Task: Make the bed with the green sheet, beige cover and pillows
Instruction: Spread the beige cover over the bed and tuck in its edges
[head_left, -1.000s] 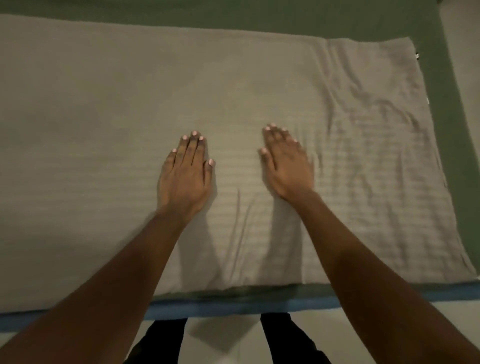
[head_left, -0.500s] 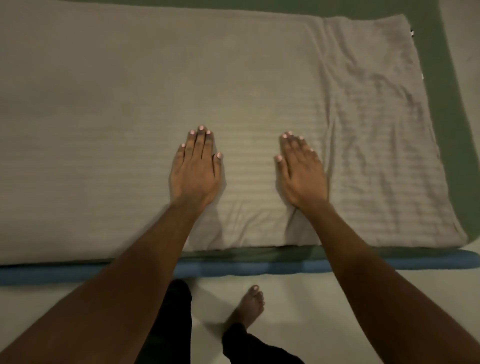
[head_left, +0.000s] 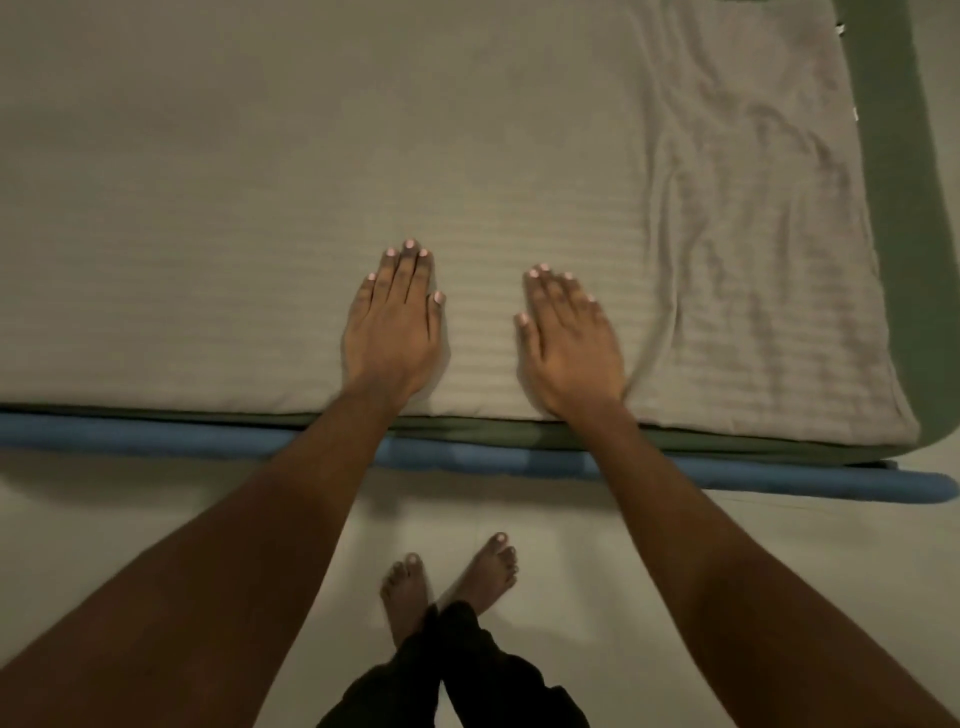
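Note:
The beige striped cover lies spread over the bed, smooth on the left and wrinkled on its right part. Under it the green sheet shows as a strip along the right side and the near edge. My left hand rests flat on the cover near its front edge, palm down, holding nothing. My right hand lies flat beside it, a hand's width to the right, just left of the wrinkles. No pillows are in view.
A blue mattress edge runs below the green sheet along the bed's near side. My bare feet stand on the pale floor close to the bed. More pale floor lies past the bed's right side.
Both hands have slid back over the cover toward the near edge of the bed. I have stepped back, so my feet and more floor show.

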